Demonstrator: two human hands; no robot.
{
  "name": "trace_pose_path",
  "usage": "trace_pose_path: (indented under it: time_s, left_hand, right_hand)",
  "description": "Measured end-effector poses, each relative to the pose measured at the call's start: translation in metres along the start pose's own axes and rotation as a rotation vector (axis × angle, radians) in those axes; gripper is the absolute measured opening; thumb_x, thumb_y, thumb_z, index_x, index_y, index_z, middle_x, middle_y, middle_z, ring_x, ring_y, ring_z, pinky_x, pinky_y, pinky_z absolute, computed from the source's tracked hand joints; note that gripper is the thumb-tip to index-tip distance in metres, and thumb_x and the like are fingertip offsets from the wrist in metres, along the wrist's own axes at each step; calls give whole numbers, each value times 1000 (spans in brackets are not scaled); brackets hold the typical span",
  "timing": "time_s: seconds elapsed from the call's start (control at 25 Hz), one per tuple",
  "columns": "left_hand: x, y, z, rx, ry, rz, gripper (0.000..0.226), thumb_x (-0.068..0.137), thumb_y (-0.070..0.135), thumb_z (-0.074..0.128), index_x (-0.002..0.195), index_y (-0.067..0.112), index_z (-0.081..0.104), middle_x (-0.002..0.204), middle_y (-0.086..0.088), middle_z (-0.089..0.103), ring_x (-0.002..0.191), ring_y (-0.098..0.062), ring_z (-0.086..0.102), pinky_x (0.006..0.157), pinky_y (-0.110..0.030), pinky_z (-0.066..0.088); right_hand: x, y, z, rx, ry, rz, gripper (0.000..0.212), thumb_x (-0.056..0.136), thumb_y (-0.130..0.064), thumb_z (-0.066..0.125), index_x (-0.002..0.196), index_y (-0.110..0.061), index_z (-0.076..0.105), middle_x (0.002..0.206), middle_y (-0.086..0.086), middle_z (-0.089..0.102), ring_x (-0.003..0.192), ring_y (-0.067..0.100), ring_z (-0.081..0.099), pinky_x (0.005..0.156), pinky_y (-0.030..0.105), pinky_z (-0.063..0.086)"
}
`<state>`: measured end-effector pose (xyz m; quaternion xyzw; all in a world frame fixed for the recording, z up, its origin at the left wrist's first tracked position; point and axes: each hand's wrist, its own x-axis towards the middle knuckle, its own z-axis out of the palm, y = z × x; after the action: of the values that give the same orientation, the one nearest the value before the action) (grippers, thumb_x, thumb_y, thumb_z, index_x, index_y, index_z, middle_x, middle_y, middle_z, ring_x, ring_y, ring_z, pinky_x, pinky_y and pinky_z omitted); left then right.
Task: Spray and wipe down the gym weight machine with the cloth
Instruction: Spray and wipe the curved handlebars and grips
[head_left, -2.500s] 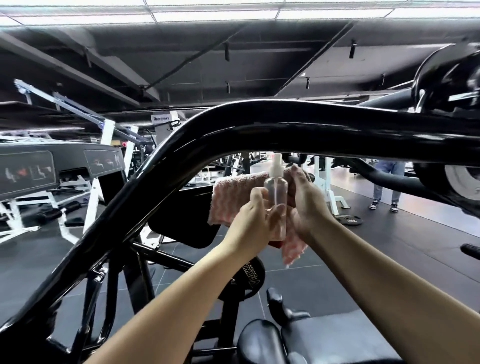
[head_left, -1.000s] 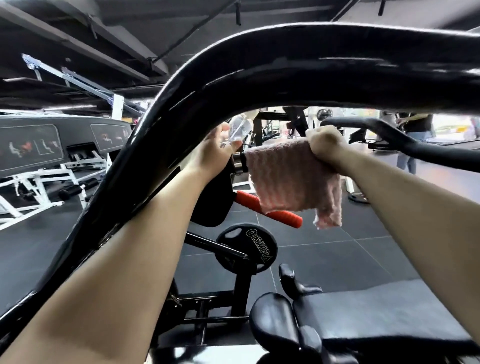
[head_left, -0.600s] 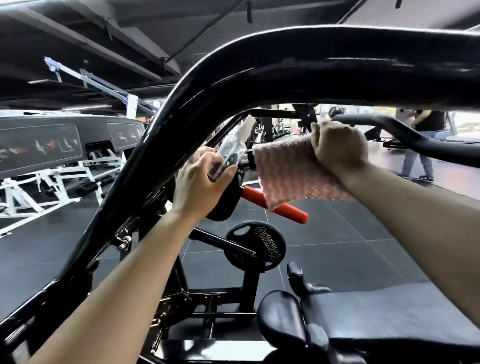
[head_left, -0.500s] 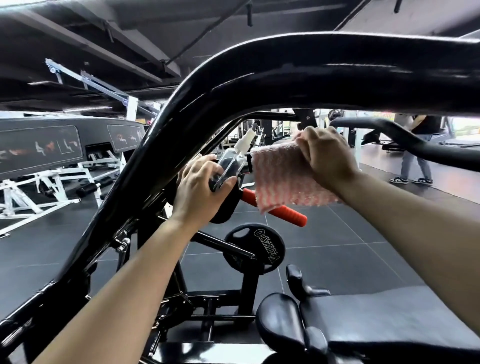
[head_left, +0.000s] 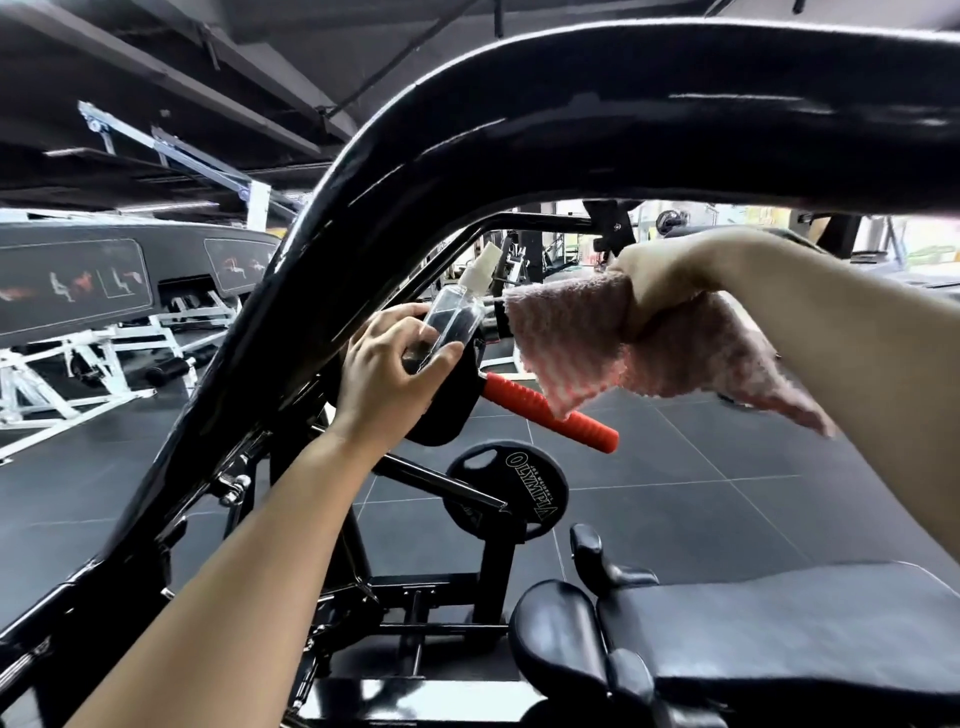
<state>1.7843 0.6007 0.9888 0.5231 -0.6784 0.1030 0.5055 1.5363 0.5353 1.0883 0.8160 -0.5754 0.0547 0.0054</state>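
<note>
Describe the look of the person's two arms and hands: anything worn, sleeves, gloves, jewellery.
Both forearms are bare as far as the frame shows, with no sleeve in view. The left hand and right hand wear no gloves. No watch, bracelet or ring is visible on either; the right hand's fingers are mostly hidden, so rings there cannot be ruled out.

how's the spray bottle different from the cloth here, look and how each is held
The spray bottle is clear, rigid plastic with a white cap; the cloth is soft, pink and fuzzy. The bottle sits tilted in the left hand, cap pointing up and right; the cloth is bunched in the right hand and droops below it. Both are held up near the machine's red handle.
</note>
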Motion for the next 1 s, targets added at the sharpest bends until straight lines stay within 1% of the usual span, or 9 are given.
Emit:
trace_pose_path:
  time_s: [0.16,0.28,0.4,0.48,0.6,0.72,0.8,0.92,1.0]
  left_hand:
    - [0,0,0,0,-4,-1,52,65,65,36,83,22,57,114,21,45,99,12,29,82,-6,20]
    - [-1,1,-2,-8,-8,2,57,65,65,35,85,19,60,114,20,45,97,13,30,79,2,17]
    - [-1,3,-5,-40,-37,14,62,66,64,37,88,13,64,116,18,46,87,24,31,76,12,11]
    - [-2,3,-5,-55,-47,15,64,65,63,37,89,12,66,116,18,46,90,36,28,75,12,12]
    - [0,1,-6,-87,-57,2,62,65,63,38,89,14,66,116,18,46,92,39,27,75,12,15]
    - [2,-2,-9,-88,-90,-4,54,65,64,39,86,20,63,116,20,48,91,39,30,74,11,17]
    - [3,-3,-9,-75,-97,9,51,69,60,45,89,17,65,116,21,48,90,40,29,73,11,16]
    - [3,-1,-9,-82,-95,13,39,75,47,51,91,13,65,110,26,46,86,39,30,71,11,18]
    - [2,0,-10,-90,-103,16,34,75,45,51,88,15,64,106,29,43,86,39,30,70,11,17]
  right_hand:
    - [-10,6,43,-13,614,-64,15,77,-19,69,88,-12,60,82,11,64,82,29,64,67,29,44]
    - [-3,2,75,-455,1018,-27,37,68,-20,75,100,-7,59,86,13,66,83,32,64,83,47,47]
    - [-9,-12,61,-488,855,-104,31,79,-20,65,106,-8,59,90,12,66,85,32,65,78,42,47]
    - [-8,-18,31,-382,524,-92,19,84,-23,62,101,-16,61,93,8,66,90,29,64,69,31,42]
    - [9,-20,-7,-119,-109,-19,28,63,-31,82,83,-18,67,85,3,70,83,22,67,76,32,54]
    - [19,-24,-12,32,-268,-15,49,47,-40,86,87,-18,71,88,3,73,86,22,70,85,39,56]
    - [13,-23,0,-70,-55,-52,31,61,-36,82,82,-22,65,77,-4,67,81,20,65,77,31,52]
    - [-6,-23,36,-286,617,-78,25,78,-43,63,95,-24,62,81,1,65,80,28,63,69,30,39]
    - [-5,-26,71,-334,1007,-98,31,78,-36,54,96,-11,62,85,14,66,79,34,65,78,42,48]
